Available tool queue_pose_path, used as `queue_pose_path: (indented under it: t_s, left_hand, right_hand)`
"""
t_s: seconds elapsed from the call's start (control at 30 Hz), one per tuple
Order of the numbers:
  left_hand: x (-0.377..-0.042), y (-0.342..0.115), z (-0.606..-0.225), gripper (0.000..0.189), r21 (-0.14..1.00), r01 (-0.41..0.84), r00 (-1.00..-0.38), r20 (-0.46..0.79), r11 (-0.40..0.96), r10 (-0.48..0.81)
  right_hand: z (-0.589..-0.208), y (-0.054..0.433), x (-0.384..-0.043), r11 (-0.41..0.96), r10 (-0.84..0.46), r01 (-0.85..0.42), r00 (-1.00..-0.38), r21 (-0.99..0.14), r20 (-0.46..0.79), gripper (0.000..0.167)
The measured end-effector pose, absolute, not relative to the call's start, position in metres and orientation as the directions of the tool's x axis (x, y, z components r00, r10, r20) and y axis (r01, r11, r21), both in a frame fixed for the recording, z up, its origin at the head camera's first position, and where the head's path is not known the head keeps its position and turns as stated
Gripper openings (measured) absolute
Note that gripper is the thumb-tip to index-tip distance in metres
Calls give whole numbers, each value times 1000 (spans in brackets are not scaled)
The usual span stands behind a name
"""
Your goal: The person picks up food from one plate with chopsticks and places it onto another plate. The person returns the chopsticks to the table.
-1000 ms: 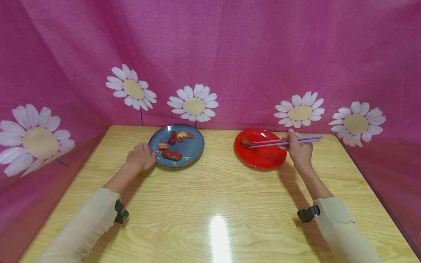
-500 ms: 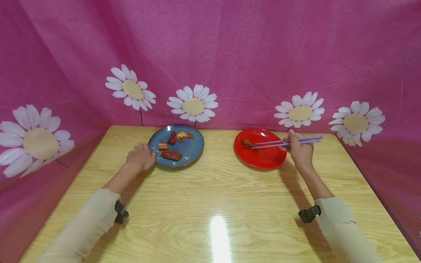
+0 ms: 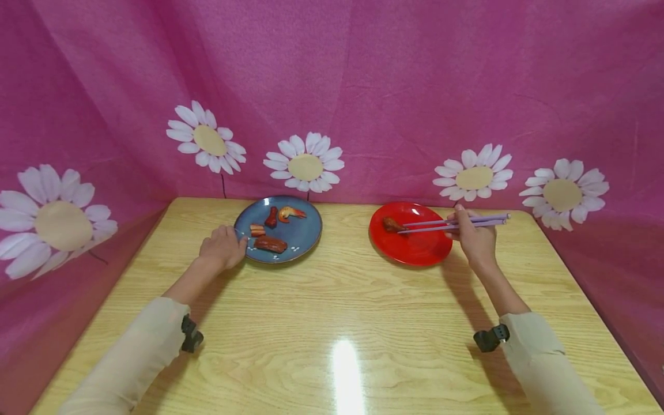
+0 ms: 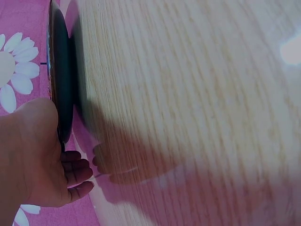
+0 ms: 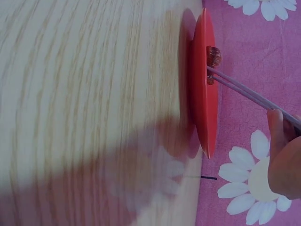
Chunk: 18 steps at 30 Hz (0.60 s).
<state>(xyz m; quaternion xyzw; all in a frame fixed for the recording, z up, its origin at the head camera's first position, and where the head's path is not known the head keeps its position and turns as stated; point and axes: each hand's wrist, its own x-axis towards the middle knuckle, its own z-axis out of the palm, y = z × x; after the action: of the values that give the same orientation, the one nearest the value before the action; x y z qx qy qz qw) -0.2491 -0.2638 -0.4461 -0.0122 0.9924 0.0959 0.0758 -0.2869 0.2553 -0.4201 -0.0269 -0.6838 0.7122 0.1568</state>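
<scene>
My left hand (image 3: 224, 249) grips the left rim of the blue plate (image 3: 306, 239), thumb at the edge and fingers curled below it in the left wrist view. On that plate lie a shrimp (image 3: 291, 214), a small dark red bone-shaped piece (image 3: 271, 217), a striped piece of meat (image 3: 257, 230) and a brown slab of meat (image 3: 270, 245). At the right, my right hand (image 3: 476, 239) holds a pair of purple chopsticks (image 3: 482, 221). Their tips are on either side of the narrow end of a brown drumstick (image 3: 391, 224), which sits on the red plate (image 3: 415, 253).
Both plates stand near the back edge of a light wooden table (image 3: 311, 311). Close behind rises a pink cloth (image 3: 363, 104) printed with white daisies, and it also hangs at both sides. A bright reflection shows on the table's front middle.
The drumstick has shifted slightly right on the red plate, and the chopstick tips with it. My right hand and forearm have moved slightly right. The left hand and blue plate have stayed put.
</scene>
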Motion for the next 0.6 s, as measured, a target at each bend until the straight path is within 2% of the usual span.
queue_pose_path:
  t_s: [0.17,0.47,0.6]
  left_hand:
    - [-249,-264,-445,60,190,-47,-988,-156,981,-17]
    - [-250,-264,-446,61,187,-43,-988,-152,981,-15]
    - [-250,-264,-447,60,187,-43,-989,-148,981,-15]
  right_hand:
    - [-416,253,-285,-11,232,-211,-952,-977,202,39]
    - [-409,240,-284,-42,195,-278,-944,-960,265,23]
    - [-404,227,-285,-63,158,-298,-945,-952,286,23]
